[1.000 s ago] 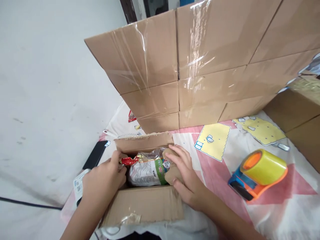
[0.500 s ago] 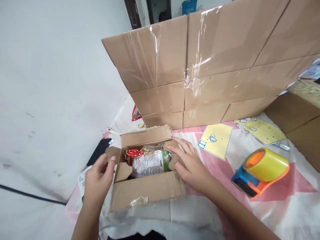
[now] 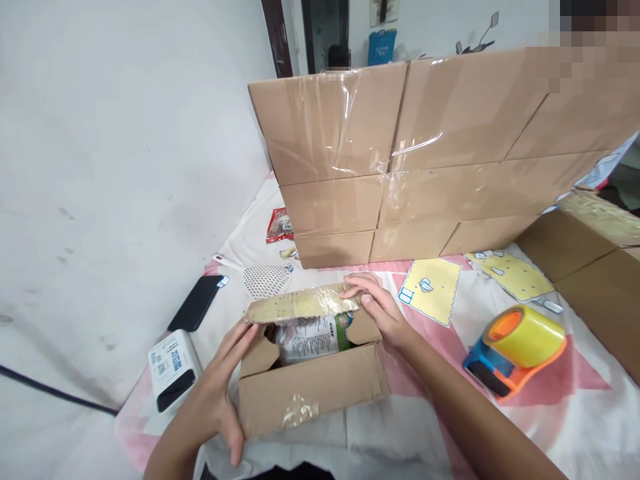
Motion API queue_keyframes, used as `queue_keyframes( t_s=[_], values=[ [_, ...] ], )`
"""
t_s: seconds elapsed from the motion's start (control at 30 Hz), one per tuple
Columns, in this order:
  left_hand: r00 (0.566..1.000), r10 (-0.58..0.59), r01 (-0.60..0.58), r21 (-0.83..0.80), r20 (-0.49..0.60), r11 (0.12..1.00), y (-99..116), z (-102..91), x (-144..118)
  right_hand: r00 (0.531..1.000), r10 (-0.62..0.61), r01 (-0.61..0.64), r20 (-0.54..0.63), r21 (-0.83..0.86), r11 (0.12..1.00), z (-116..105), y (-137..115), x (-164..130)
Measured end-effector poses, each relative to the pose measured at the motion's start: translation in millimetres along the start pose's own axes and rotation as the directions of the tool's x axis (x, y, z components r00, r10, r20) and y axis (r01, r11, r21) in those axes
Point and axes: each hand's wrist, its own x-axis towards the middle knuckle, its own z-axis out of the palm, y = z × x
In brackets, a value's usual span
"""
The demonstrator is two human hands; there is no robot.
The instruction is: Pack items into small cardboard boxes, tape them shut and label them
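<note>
- Small cardboard box (image 3: 315,393) sits lower center of frame on the pink-and-white cloth (image 3: 415,433), partly open, printed packet (image 3: 310,337) inside.
- Change: far flap (image 3: 300,305) stood up half a second ago, now tips inward over the packet; packet's red end, visible then, is covered.
- Change: left hand (image 3: 223,383), earlier at the left short flap (image 3: 257,353), is now at the box's near-left corner; right hand (image 3: 383,310) has shifted from the right short flap (image 3: 365,325) up to the far flap's right end.
- Left hand: unclenched, thumb spread, fingertips at far flap's left end. Right hand: loosely bent, fingers laid on the flap, not wrapped around it.
- Change: white carton (image 3: 173,353), lower left, shows more fully.
- Hidden: packet's upper part under the flap; red packet (image 3: 280,225) partly behind the big cardboard panel (image 3: 340,127).
- Cut off: panel and brown box (image 3: 595,280) at right edge. Pixelated patches top center and upper right.
- Writing: packet has dark print on white, green band; carton has blue print on its label; blue container (image 3: 381,47), top center, has pale lettering. All too small to read.
</note>
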Motion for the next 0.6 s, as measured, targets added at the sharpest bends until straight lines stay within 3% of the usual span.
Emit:
queue_keyframes(
  t_s=[0.1,0.17,0.2,0.27,0.3,0.33,0.37,0.47,0.53,0.6],
  values=[
    [0.997,-0.002,0.008,0.079,-0.073,0.997,21,0.3,4,1.0,-0.022,0.023,0.007,-0.058,0.998,-3,1,0],
    [0.978,-0.059,0.1,0.202,-0.2,0.974,43,0.4,18,0.999,0.03,-0.031,-0.009,-0.032,0.999,-3,-1,-4],
    [0.95,-0.107,0.182,0.241,-0.294,0.953,54,1.4,27,0.998,0.067,-0.067,-0.011,-0.006,0.998,-3,-2,-7],
    [0.845,-0.202,0.346,0.219,-0.496,0.912,75,6.0,48,0.991,0.137,-0.136,0.002,0.05,0.989,-2,-2,-12],
    [0.802,-0.223,0.389,0.201,-0.554,0.899,85,9.5,57,0.987,0.163,-0.163,0.013,0.071,0.984,-1,-2,-13],
    [0.79,-0.221,0.399,0.206,-0.573,0.894,93,13.7,65,0.983,0.181,-0.182,0.022,0.082,0.98,-1,-1,-14],
    [0.812,-0.193,0.374,0.237,-0.551,0.897,100,18.4,71,0.981,0.194,-0.196,0.023,0.086,0.977,-1,-1,-13],
    [0.936,-0.047,0.191,0.389,-0.35,0.902,120,34.3,78,0.977,0.215,-0.215,0.019,0.046,0.976,-2,-7,-9],
    [0.963,0.012,0.112,0.437,-0.271,0.893,132,45.4,76,0.982,0.183,-0.185,-0.035,-0.064,0.981,-7,-19,-13],
    [0.961,0.011,0.124,0.463,-0.277,0.878,142,55.7,74,0.975,0.106,-0.146,-0.197,-0.203,0.968,-19,-36,-32]
  ],
)
